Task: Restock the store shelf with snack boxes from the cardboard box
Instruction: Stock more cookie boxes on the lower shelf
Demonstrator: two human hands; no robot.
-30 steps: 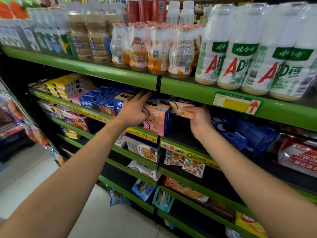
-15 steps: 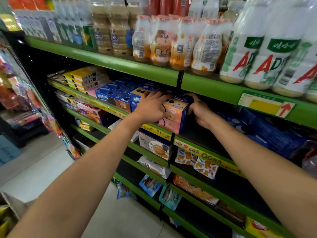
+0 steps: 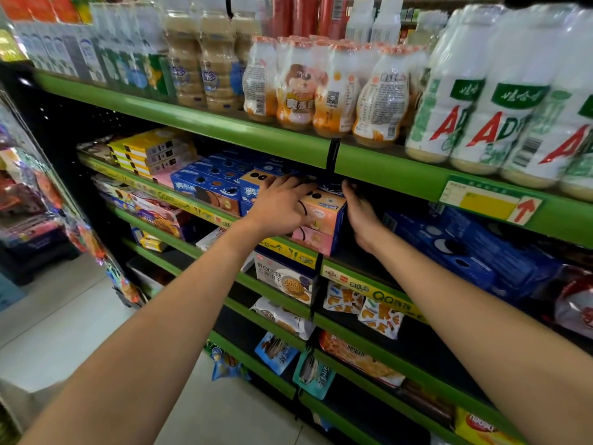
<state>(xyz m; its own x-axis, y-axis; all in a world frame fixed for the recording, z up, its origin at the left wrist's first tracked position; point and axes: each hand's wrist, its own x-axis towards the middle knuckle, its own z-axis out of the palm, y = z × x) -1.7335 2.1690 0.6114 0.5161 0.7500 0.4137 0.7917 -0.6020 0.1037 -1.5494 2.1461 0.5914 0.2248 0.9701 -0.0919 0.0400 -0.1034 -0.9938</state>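
Right hand (image 3: 361,213) now flat against box stack (image 3: 322,220), left hand (image 3: 282,203) spread on front, ends outward.

Pale tiled floor (image 3: 57,332) (smooth, faintly glossy) runs beside a dark rack with green shelf edges (image 3: 224,123).

Two hands (image 3: 282,203); four stacked yellow boxes (image 3: 154,154); three red cans (image 3: 303,14).
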